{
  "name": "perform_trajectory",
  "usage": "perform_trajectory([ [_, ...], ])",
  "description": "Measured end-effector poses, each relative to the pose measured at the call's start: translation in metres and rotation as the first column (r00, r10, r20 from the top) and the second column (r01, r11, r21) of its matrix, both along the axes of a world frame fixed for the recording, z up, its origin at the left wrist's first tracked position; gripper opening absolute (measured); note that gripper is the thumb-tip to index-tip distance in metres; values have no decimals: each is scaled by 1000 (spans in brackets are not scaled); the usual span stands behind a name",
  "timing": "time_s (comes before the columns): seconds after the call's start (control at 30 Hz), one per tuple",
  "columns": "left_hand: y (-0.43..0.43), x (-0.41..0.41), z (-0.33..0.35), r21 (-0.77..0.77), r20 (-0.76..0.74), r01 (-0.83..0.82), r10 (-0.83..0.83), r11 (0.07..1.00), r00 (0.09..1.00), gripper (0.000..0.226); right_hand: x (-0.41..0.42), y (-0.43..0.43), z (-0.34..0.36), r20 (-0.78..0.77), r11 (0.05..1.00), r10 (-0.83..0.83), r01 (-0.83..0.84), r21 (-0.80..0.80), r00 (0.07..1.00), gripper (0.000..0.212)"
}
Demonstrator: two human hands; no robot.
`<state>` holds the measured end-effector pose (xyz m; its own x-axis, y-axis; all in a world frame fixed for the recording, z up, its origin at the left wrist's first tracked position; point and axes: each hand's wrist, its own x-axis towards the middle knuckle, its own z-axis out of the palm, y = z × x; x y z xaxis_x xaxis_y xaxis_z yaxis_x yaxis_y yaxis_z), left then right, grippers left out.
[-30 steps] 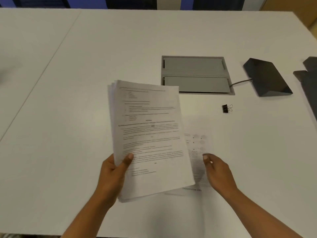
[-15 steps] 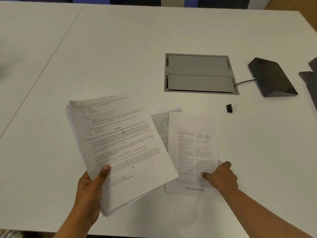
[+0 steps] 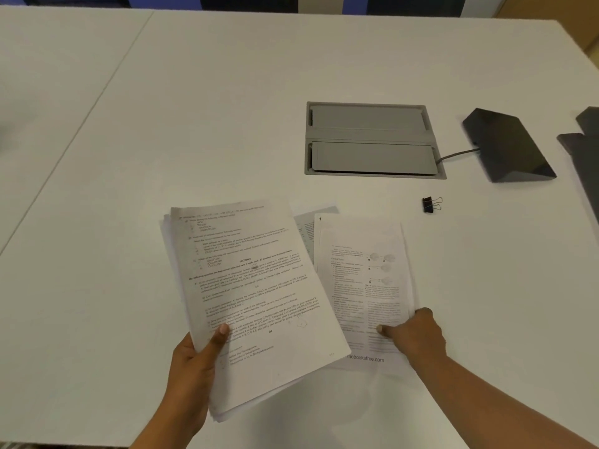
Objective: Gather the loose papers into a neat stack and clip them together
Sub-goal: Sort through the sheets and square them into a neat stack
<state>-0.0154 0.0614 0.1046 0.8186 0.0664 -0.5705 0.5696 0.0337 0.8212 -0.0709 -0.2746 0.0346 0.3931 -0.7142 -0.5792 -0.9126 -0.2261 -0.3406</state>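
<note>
White table (image 3: 227, 124): left hand (image 3: 191, 367) grips stack (image 3: 252, 286), right hand (image 3: 418, 335) pinches "mebooksfree.com" sheet (image 3: 363, 286).

Soft, even light from above washes the white counter (image 3: 227, 108) beyond my fingers (image 3: 223, 332); a faint shadow pools on it beneath the sheets (image 3: 252, 303) I grip. Print beside my fingers reads soft, and the wide lens bows the counter's far edges.
</note>
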Motion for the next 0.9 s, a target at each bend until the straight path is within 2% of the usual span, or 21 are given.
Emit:
perform_trajectory([
  [0.2, -4, 3, -3, 22, 1, 25, -25, 999, 1000, 19, -17, -9, 7, 114, 983, 38, -17, -180, 993, 19],
  [0.33, -4, 8, -2, 33, 12, 34, -34, 999, 999, 15, -36, -27, 8, 183, 970, 114, -70, -233, 977, 21],
  [0.43, -4, 12, -3, 45, 21, 38, -39, 998, 999, 16, -47, -40, 12, 341, 991, 90, -48, -129, 936, 27],
  [0.53, -2, 18, -4, 61, 25, 25, -26, 998, 999, 19, -55, -50, 18, 413, 998, 8, 17, -56, 911, 26],
  [0.63, -3, 22, -5, 78, 27, 21, -23, 997, 999, 19, -61, -57, 21, 412, 993, -34, 77, -86, 911, 29],
  [0.83, -11, 23, -4, 83, 32, 45, -48, 995, 998, 20, -73, -62, 13, 299, 953, 16, 75, -292, 954, 29],
  [0.9, -15, 22, -3, 84, 35, 53, -56, 995, 998, 17, -75, -61, 12, 314, 943, 8, 97, -319, 950, 27],
])
